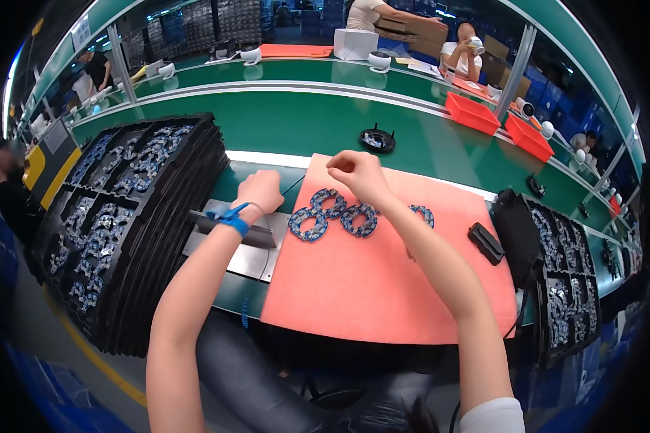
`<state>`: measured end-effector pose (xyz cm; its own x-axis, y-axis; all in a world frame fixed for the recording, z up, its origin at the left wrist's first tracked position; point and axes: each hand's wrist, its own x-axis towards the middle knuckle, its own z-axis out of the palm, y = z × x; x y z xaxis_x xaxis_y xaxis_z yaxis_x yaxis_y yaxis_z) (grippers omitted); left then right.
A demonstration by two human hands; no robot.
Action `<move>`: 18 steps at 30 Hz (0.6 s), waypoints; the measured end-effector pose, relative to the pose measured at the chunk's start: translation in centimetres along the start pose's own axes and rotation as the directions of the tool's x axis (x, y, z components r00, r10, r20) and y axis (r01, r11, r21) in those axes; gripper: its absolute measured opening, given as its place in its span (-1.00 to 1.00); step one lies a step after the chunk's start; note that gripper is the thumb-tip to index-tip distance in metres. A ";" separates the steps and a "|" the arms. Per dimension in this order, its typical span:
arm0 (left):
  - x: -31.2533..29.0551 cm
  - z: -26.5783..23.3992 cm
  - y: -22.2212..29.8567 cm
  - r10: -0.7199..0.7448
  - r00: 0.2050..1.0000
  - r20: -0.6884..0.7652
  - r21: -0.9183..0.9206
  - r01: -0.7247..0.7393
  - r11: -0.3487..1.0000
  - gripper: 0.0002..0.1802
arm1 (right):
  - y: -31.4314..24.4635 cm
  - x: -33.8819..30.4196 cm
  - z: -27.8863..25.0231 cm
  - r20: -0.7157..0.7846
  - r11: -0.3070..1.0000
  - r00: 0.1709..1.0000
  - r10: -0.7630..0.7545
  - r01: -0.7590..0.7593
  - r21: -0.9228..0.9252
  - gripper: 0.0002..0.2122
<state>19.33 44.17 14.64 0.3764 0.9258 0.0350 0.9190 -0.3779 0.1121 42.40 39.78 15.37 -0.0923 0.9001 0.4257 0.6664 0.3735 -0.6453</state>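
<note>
My left hand (261, 191), with a blue wrist strap (231, 219), is closed beside the far left edge of a salmon-pink mat (361, 303). It is above a dark block (256, 235) on a metal plate; what its fingers hold is hidden. My right hand (361, 175) hovers over the mat's far part, fingers curled in a pinch; anything between them is too small to make out. Just nearer than my hands lie several ring-shaped blue circuit boards (308, 236). My right forearm partly covers another board (430, 216). A small black case (486, 243) rests on the mat's right side.
Stacked black trays (159, 209) of circuit boards stand at left; another tray (567, 289) is at right beside a black bag (516, 238). A round black part (378, 140) lies on the green conveyor (289, 130). Red bins (472, 113) stand beyond. People work across the line.
</note>
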 end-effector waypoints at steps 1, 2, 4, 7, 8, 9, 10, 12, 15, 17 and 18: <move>-0.9 -1.1 -0.2 -0.002 0.996 -0.088 -0.144 -0.011 0.989 -0.81 | -1.3 -1.3 -1.2 -0.044 0.988 0.999 -0.026 0.032 0.150 -0.87; -2.4 -2.4 -0.1 -0.014 0.985 -0.172 -0.284 -0.036 0.958 -0.81 | -2.8 -2.9 -2.7 -0.091 0.953 0.995 -0.042 0.067 0.295 -0.88; -7.5 -6.6 0.0 0.167 0.948 -0.269 -0.522 -0.289 0.802 -0.86 | -5.3 -6.9 -6.0 0.004 0.921 0.995 -0.104 0.095 0.377 -0.89; -15.4 -10.3 -0.6 0.163 0.979 -0.120 -0.747 -0.198 0.635 -0.88 | -7.9 -13.5 -9.6 0.199 0.922 0.947 -0.252 0.173 0.345 -0.90; -17.5 -10.4 -1.0 0.168 0.981 -0.099 -0.768 -0.183 0.614 -0.88 | -8.2 -15.4 -9.7 0.261 0.905 0.918 -0.300 0.187 0.383 -0.90; -19.0 -10.3 -1.6 0.317 0.948 -0.036 -0.744 -0.238 0.625 -0.90 | -8.6 -17.4 -9.5 0.320 0.897 0.897 -0.305 0.157 0.414 -0.90; -20.7 -10.8 -1.8 0.443 0.896 0.032 -0.713 -0.290 0.638 -0.92 | -9.0 -19.2 -9.2 0.374 0.880 0.868 -0.328 0.136 0.456 -0.90; -21.4 -9.9 -0.1 0.515 0.783 0.349 -0.701 -0.146 0.698 -0.93 | -7.9 -22.8 -8.1 0.435 0.883 0.773 -0.462 0.354 0.309 -0.84; -24.0 -5.6 2.1 0.508 0.740 0.441 -0.593 -0.184 0.784 -0.86 | -7.9 -25.8 -6.6 0.647 0.741 0.588 -0.486 0.670 -0.053 -0.78; -26.0 -2.0 3.2 0.452 0.773 0.445 -0.505 -0.200 0.839 -0.81 | -8.4 -24.9 -6.2 0.575 0.770 0.628 -0.524 0.638 0.006 -0.75; -26.3 0.4 4.1 0.416 0.798 0.437 -0.456 -0.202 0.867 -0.78 | -8.2 -24.3 -5.9 0.504 0.801 0.674 -0.541 0.596 0.063 -0.73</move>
<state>13.21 18.25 13.76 0.7333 0.5770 -0.3596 0.6674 -0.5098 0.5428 43.51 13.50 14.05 -0.7951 0.5176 0.3162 0.4324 0.8493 -0.3029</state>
